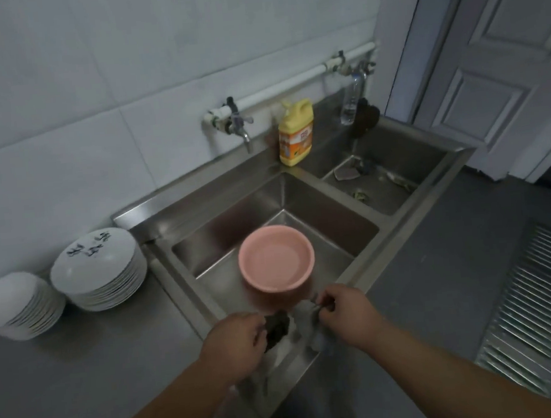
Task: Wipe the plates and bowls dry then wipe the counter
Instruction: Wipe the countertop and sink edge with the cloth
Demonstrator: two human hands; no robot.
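Note:
A grey cloth point(305, 323) is stretched between my two hands over the near edge of the sink point(330, 204). My left hand point(236, 342) grips its dark, bunched end. My right hand point(346, 312) pinches the other end with curled fingers. A stack of white plates point(103, 274) with dark brush marks stands on the steel counter point(82, 375) left of the sink. A stack of white bowls point(19, 308) leans beside it at the far left. A pink basin point(277, 258) holding water sits in the left sink bowl, just beyond my hands.
A tap point(238, 123) juts from the tiled wall above the sink. A yellow detergent bottle point(295, 132) stands on the back rim. The right sink bowl point(387, 172) holds scraps. A clear bottle point(351, 100) hangs by a second tap. A floor grate point(529, 306) and a door point(504, 55) lie right.

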